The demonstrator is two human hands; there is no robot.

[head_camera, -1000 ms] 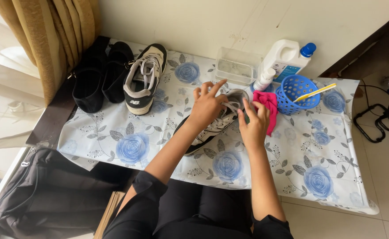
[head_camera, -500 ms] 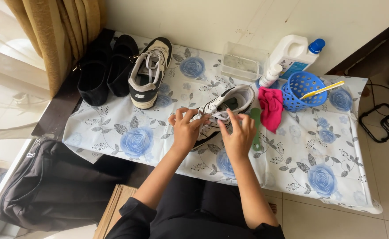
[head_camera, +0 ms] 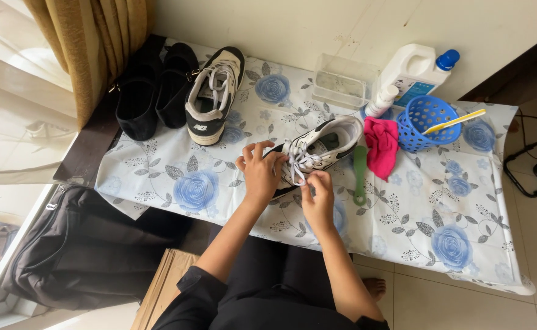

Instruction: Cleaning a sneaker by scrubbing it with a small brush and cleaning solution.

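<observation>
Two hands work on one sneaker [head_camera: 317, 150] lying near the middle of the surface [head_camera: 403, 226], its toe toward the person and its opening toward the wall. In the head view, the left hand [head_camera: 259, 174] rests on the sneaker's toe end, fingers curled over the upper, its grip pressed against the shoe beside the laces [head_camera: 299, 160]. The right hand [head_camera: 318, 197] sits just below the laces, thumb and fingers pinching a lace end; the sneaker lies directly above and between both hands. A green brush [head_camera: 359, 174] lies just right of the sneaker, with a pink cloth [head_camera: 381, 145] beside it and a blue basket [head_camera: 424, 119] holding a yellow toothbrush [head_camera: 455, 121] further right. Behind stand a white bottle [head_camera: 412, 73] and a clear box [head_camera: 344, 82]. At the left end lie a second sneaker [head_camera: 214, 95] and two black shoes [head_camera: 152, 91].
</observation>
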